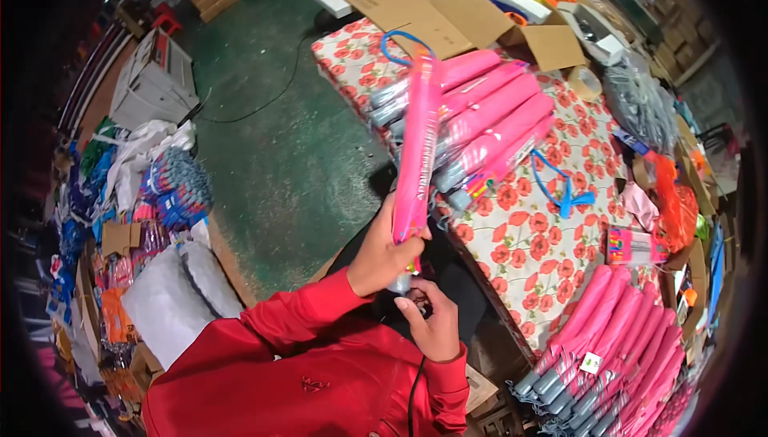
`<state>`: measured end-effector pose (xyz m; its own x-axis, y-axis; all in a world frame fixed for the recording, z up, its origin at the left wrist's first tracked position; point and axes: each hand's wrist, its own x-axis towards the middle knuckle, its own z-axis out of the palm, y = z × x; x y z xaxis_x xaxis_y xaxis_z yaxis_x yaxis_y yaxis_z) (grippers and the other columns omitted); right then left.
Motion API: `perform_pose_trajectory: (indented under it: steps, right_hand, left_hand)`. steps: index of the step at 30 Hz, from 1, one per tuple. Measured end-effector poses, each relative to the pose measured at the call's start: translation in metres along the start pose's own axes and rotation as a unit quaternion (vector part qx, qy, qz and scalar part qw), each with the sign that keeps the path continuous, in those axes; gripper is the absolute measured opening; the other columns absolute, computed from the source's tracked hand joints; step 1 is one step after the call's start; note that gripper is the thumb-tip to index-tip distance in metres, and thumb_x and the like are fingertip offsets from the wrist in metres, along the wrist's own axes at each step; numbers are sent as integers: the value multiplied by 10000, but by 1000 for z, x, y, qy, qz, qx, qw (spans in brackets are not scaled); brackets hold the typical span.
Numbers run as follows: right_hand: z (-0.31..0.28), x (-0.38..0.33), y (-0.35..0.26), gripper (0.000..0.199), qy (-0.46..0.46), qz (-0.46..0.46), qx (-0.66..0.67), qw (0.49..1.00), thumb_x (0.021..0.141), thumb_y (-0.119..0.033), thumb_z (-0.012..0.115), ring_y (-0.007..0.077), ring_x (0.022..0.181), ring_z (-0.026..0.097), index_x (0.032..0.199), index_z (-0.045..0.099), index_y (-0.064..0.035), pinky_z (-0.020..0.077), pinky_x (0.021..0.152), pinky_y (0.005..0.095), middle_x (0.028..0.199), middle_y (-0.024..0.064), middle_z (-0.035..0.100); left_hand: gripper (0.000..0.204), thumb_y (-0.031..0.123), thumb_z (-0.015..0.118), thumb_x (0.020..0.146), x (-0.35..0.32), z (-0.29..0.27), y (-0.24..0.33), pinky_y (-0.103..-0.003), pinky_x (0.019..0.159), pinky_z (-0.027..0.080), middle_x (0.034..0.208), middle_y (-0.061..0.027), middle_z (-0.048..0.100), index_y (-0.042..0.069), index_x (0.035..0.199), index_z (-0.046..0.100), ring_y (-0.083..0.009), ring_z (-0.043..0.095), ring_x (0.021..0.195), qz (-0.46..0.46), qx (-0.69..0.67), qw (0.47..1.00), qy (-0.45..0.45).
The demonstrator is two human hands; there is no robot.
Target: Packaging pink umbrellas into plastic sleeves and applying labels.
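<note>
A long pink folded umbrella with a grey end stands nearly upright in front of me, tilted slightly away. My left hand is wrapped around its lower part, with the thumb across the front. Just below, beside the grey end, my right hand has its fingers curled towards the thumb; what they pinch, if anything, is too small to make out. Beyond the held umbrella, a pile of similar pink umbrellas lies on the table, their grey ends towards the near left.
A flowered cloth covers the table. Another stack of pink umbrellas sits at its near right. A blue strap, a tape roll and opened cardboard lie farther along. Bagged goods crowd the left.
</note>
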<state>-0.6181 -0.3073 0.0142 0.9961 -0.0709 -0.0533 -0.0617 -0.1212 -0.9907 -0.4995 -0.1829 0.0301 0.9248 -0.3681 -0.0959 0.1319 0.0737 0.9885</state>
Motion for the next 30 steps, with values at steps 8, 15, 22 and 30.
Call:
perform_pose_trajectory:
  steps: [8, 15, 22, 30]
  right_hand:
    - [-21, -28, 30, 210, 106, 73, -88, 988, 908, -90, 700, 158, 625, 536, 1089, 662, 9, 452, 611, 258, 767, 56, 641]
    - [-26, -35, 44, 217, 132, 66, -103, 984, 914, -86, 695, 145, 620, 545, 1103, 660, 17, 456, 595, 252, 768, 56, 643]
    - [-70, -28, 60, 201, 220, 74, -64, 971, 938, -93, 667, 134, 600, 539, 1102, 659, 22, 451, 565, 255, 752, 66, 639]
    - [-158, -26, 101, 184, 458, 126, -197, 858, 921, -107, 618, 226, 576, 581, 1086, 665, -40, 475, 556, 347, 719, 88, 641]
  left_hand:
    - [647, 63, 669, 819, 127, 3, 6, -356, 787, 513, 1113, -155, 626, 60, 1434, 468, -296, 626, 875, 296, 340, 891, 47]
    - [540, 86, 667, 855, 192, -21, -30, -448, 900, 487, 1225, -175, 552, 88, 1379, 538, -376, 550, 1037, 300, 620, 720, 87]
    - [478, 88, 670, 825, 190, -12, -32, -463, 921, 447, 1184, -182, 556, 55, 1292, 575, -376, 531, 1004, 347, 516, 781, 62]
    - [331, 15, 643, 825, 153, 18, -2, -395, 900, 486, 1095, -155, 651, -8, 1155, 644, -342, 601, 975, 368, 370, 853, -19]
